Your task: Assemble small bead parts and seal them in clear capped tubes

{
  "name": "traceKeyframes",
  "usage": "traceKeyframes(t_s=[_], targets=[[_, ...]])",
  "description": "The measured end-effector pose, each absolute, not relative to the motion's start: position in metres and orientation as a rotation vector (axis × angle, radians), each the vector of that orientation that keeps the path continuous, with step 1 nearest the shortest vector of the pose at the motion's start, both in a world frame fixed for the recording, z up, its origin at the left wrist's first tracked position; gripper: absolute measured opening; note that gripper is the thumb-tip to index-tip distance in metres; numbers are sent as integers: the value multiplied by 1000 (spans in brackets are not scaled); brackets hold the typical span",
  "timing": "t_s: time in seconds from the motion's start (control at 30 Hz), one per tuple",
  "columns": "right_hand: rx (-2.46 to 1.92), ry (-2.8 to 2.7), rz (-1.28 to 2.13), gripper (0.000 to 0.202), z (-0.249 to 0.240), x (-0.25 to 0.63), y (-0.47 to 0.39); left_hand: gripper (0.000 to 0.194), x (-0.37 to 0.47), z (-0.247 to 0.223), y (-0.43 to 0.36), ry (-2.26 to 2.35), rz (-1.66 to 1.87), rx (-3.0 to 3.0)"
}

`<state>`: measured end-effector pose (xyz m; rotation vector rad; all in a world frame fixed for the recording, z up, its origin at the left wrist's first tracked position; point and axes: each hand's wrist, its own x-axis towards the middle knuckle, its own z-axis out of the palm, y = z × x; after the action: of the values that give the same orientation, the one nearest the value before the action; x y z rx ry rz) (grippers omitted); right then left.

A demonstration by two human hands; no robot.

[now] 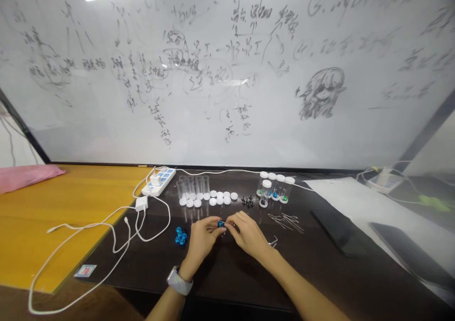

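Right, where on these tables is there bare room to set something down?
Bare: yellow table between pink cloth and power strip; dark table between right forearm and black slab. Crowded: back centre, with clear tubes, white caps and black pieces.

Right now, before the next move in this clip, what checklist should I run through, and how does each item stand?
1. Left hand has the small blue piece: ok, pinched at its fingertips.
2. Right hand is at the same piece: ok, its fingertips close beside it; what they pinch is too small to make out.
3. Piece is properly assembled: cannot tell, the fingers partly hide it.
4. Other blue pieces are close by: ok, clustered beside the left hand.
5. Thin metal rods are lined up neatly: not ok, they lie spread and crossed.
6. White cable is off the hands: ok, it loops to their left.
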<state>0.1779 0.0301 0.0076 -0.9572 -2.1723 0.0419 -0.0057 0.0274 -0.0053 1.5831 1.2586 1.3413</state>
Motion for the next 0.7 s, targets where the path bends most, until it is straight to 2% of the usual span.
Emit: traceKeyframes(t_s=[0.4,0.7], targets=[[-1043,-2260,-330,23,4,170,31,24,-4,-4,27,1237,1343,1579],[-998,-2167,-20,16,1,170,31,22,-5,-3,25,1213,1315,1585]])
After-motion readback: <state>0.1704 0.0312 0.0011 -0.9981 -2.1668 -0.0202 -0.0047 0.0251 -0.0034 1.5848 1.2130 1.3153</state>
